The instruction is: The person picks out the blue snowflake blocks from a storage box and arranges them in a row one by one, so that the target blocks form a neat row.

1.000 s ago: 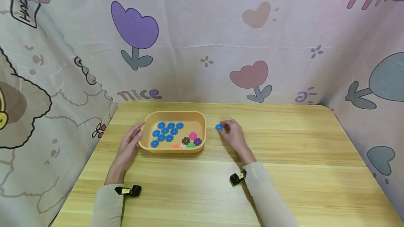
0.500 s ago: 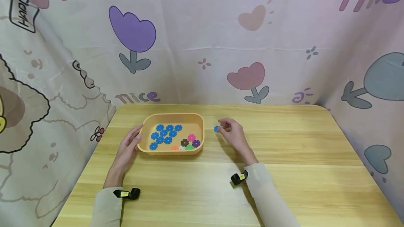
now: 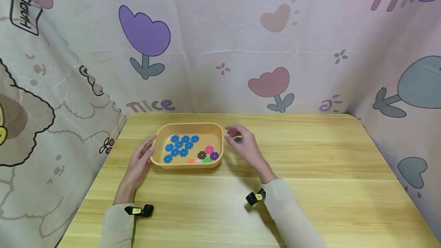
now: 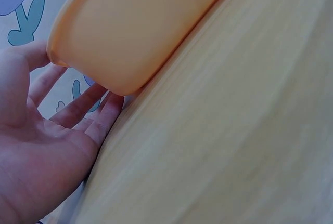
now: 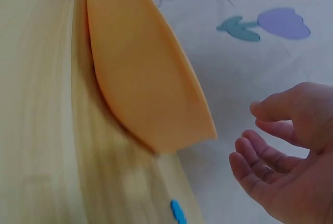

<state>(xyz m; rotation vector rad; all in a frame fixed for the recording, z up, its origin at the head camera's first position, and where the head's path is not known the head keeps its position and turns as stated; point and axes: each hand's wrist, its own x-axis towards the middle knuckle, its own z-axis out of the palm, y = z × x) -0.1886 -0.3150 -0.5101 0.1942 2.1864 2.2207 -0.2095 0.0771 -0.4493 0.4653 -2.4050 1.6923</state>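
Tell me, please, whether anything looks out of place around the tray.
Yes: one blue piece lies on the table beside the tray, which looks slightly odd since the other blue pieces sit inside it.

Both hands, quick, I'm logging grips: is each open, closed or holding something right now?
Left hand: open, fingers touching the orange tray.
Right hand: open, holding nothing, beside the tray's opposite end.

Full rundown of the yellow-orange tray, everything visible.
The tray is a yellow-orange, open-topped rounded rectangle, smooth and plastic-looking, with outward-flaring walls. It sits upright on the wood-grain table, near the far edge, long sides running left to right. Blue flower-shaped pieces lie inside, mixed-colour ones toward the near right. The left hand's grip touches its left end.
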